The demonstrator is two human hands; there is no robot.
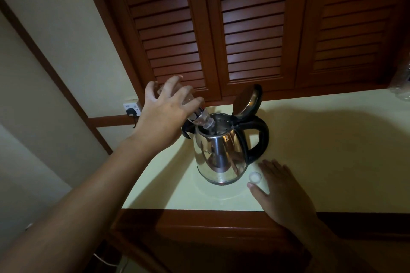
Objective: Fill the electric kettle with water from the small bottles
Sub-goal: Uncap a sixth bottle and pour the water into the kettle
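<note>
Pouring into kettle (219, 153), on counter (332, 139), lid (246, 102) raised. Held neck-down over mouth by left hand (162, 115), fingers curled round base: small bottle (200, 118). Flat, fingers straight, beside cap (254, 177): right hand (281, 188). Risk: spill down steel wall from neck drifting off rim or glugging.

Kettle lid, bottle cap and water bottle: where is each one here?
Kettle lid (246, 102), head view, shiny inner face of the raised lid.
Bottle cap (254, 177), head view, its white top.
Water bottle (200, 119), head view, clear shoulder near the neck.
</note>
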